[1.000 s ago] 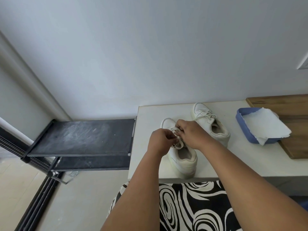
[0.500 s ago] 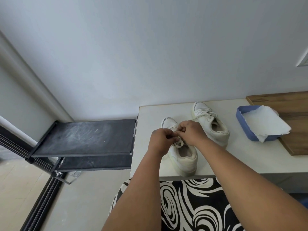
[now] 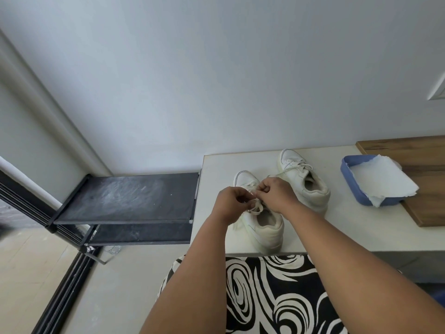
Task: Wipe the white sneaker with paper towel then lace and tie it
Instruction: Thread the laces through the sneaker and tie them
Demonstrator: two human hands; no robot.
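Observation:
A white sneaker [image 3: 266, 227] stands near the front edge of a pale table [image 3: 216, 165], toe pointing away from me. Both hands meet over its tongue. My left hand [image 3: 231, 201] pinches one strand of the white shoelace [image 3: 257, 208], and my right hand [image 3: 277, 194] pinches the other strand close beside it. A loop of lace hangs just below the fingers. The eyelets and most of the lacing are hidden under my hands. A second white sneaker [image 3: 305, 182], laced, sits behind and to the right.
A blue tray [image 3: 349, 182] with a paper towel [image 3: 382, 182] draped over it rests at the right, partly on a wooden board [image 3: 428, 208]. A black metal shelf rack [image 3: 130, 198] adjoins the table's left side. A black-and-white patterned cloth [image 3: 277, 297] covers my lap.
My hands stay over the near sneaker's tongue and have drawn slightly closer together, working the lace. The view has shifted a little; the sneakers and tray have not moved.

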